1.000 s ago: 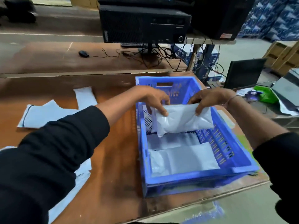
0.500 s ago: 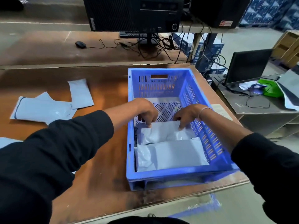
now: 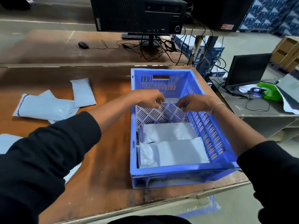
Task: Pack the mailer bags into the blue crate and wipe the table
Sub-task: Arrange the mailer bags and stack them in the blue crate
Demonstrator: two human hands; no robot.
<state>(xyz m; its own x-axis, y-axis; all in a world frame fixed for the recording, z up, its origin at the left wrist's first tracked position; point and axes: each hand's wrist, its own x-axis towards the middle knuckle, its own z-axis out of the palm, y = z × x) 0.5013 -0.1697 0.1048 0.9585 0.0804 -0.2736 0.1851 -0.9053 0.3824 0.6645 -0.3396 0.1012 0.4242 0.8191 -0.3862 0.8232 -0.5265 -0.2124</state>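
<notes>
The blue crate (image 3: pixel 181 172) stands on the right part of the brown table (image 3: pixel 103 167). Two grey mailer bags lie flat in its near half, one (image 3: pixel 169 131) behind the other (image 3: pixel 175 152). The crate's slotted floor shows bare at the far end. My left hand (image 3: pixel 148 99) and my right hand (image 3: pixel 195 103) hover close together above that far end, fingers loosely curled, holding nothing. More mailer bags lie on the table to the left: a stack (image 3: pixel 43 108), one upright behind it (image 3: pixel 83 92), and others at the left edge (image 3: pixel 6 142), partly hidden by my sleeve.
A black computer case (image 3: pixel 139 13) sits on a shelf behind the table, with a mouse (image 3: pixel 83 44) and tangled cables (image 3: pixel 161 49) below it. At right, a lower side desk holds a dark monitor (image 3: pixel 247 68) and a green object (image 3: pixel 269 92).
Both hands set the mailer bag down in the crate behind the first one, let go of it, and rose toward the crate's far end.
</notes>
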